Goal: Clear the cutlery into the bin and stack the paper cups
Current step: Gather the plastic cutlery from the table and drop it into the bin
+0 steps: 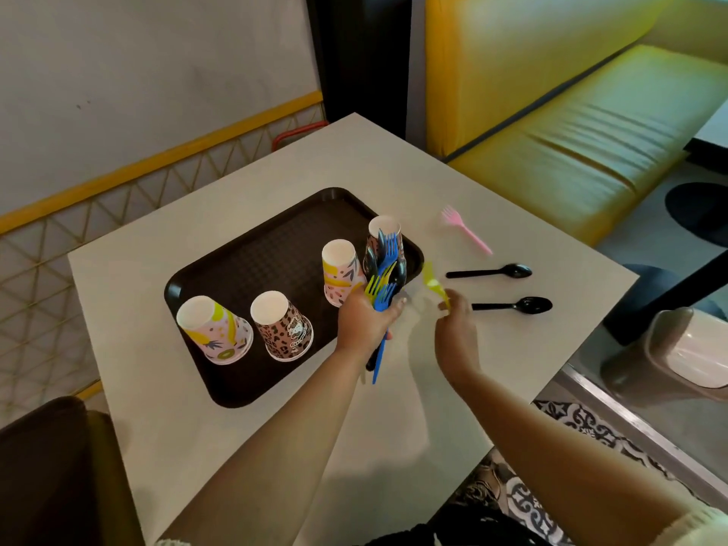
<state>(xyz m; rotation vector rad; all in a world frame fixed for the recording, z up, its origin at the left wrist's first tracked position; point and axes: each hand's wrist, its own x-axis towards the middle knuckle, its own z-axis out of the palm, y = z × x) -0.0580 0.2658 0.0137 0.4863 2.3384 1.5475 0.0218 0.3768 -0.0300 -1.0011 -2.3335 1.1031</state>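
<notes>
From my head camera: my left hand (364, 315) is closed round a bunch of cutlery (384, 287), blue and yellow forks and some black pieces, heads up, handles poking out below my fist. My right hand (455, 315) pinches a yellow fork (433, 283), blurred, between the bunch and the loose pieces.

Three pieces lie loose on the table (275, 447), all on my right side. The near black spoon (512, 306) sits just beyond my right fingers, handle end towards them, bowl pointing away to the right, long axis running roughly across me. The far black spoon (490, 273) lies almost parallel, a little further off. The pink fork (467, 230) lies furthest, slanted, tines up and left, handle down and right. So the right hand is clearly the nearer one for all three; I reckon the yellow fork joins the bunch first, then I reach along the near spoon's handle.

Four paper cups (214, 329) stand upside down and apart on the brown tray (236, 269), none stacked. The pale swing-lid container at the right edge may be the bin (689, 348), down on the floor beyond the table corner.
</notes>
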